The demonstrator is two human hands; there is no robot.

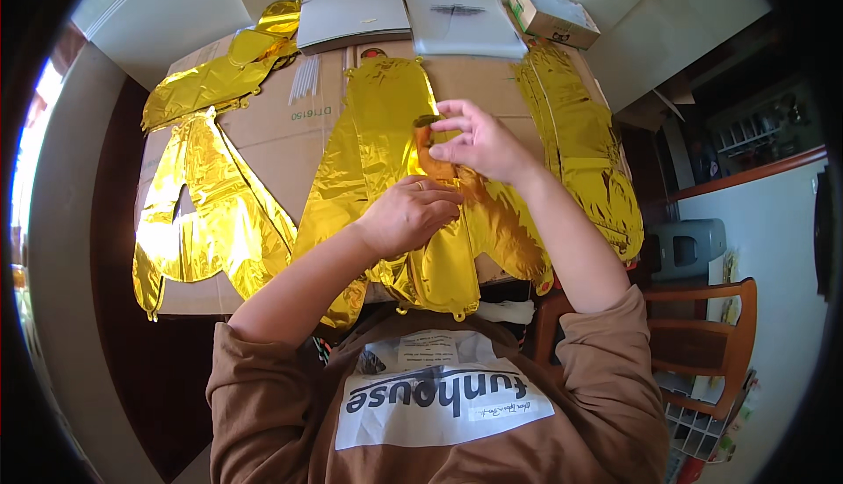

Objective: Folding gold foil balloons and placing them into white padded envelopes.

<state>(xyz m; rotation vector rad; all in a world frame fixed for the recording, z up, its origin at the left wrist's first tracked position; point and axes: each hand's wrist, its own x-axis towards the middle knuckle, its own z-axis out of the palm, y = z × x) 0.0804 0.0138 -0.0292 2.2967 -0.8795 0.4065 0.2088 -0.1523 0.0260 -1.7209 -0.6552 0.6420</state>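
Several flat gold foil balloons lie spread out over cardboard. In front of me is the middle foil balloon [386,107]; a piece of its foil is raised and curled into a folded strip [432,164]. My right hand [483,142] grips this strip's upper end between thumb and fingers. Lower down, my left hand [411,214] has its fingers closed on the foil near the strip's base; the fingertips are partly hidden. At the left lies an A-shaped foil balloon [206,221], with another foil balloon [206,89] behind it. A long foil balloon [575,150] lies at the right.
The cardboard [299,142] covers the table. Along its far side are a white flat box [356,14], a stack of clear plastic sleeves [465,23] and a small carton [553,14]. White straws [305,78] lie at far left. A wooden chair [702,335] stands at right.
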